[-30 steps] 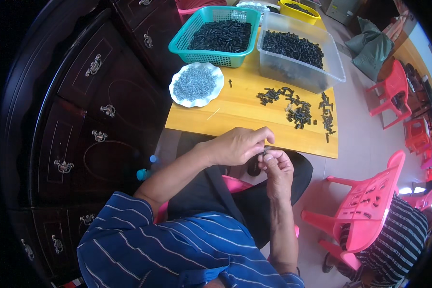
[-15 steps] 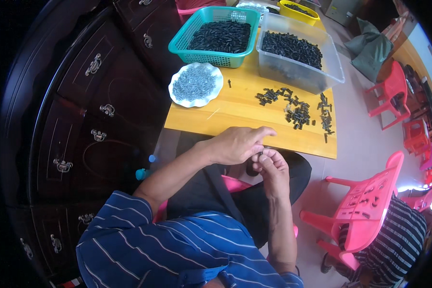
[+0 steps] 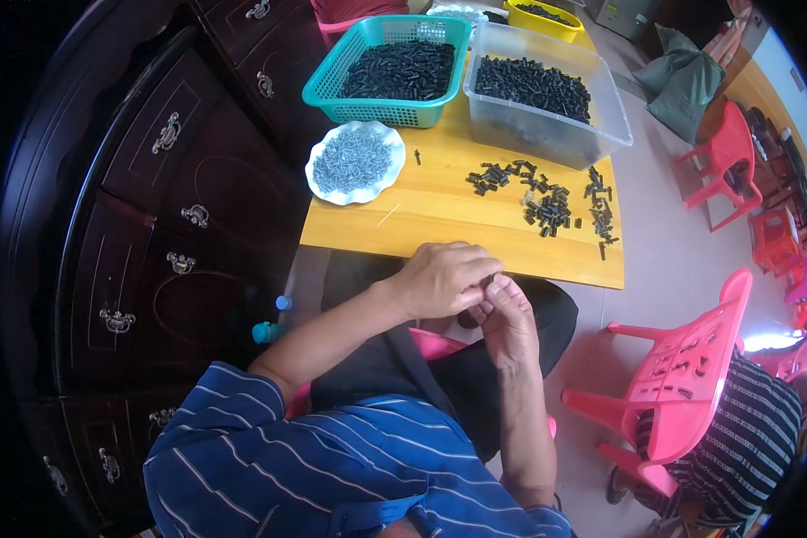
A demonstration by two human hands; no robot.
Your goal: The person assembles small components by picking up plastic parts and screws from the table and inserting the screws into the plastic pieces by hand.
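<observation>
Both my hands meet just off the near edge of the yellow wooden table (image 3: 475, 235), above my lap. Between their fingertips is a small black plastic part (image 3: 488, 281), mostly covered by the fingers. My left hand (image 3: 446, 280) is closed, its fingers curled over the part from the left. From the right, my right hand (image 3: 511, 325) pinches it between thumb and fingers. On the tabletop ahead lie loose black parts (image 3: 548, 212) in scattered groups. A white scalloped plate (image 3: 315, 184) holds many small clear pieces.
A teal basket (image 3: 323, 100) and a clear plastic bin (image 3: 547, 134), both filled with black parts, stand at the back of the table. Farther off is a yellow basin (image 3: 547, 28). Dark wooden drawers (image 3: 152, 224) rise at my left. A pink chair (image 3: 668, 377) with a seated person is at right.
My left hand's fingers, raised and spread half a second ago, have curled down around the black part. My right hand has shifted slightly and keeps its pinch. The whole view moved a little.
</observation>
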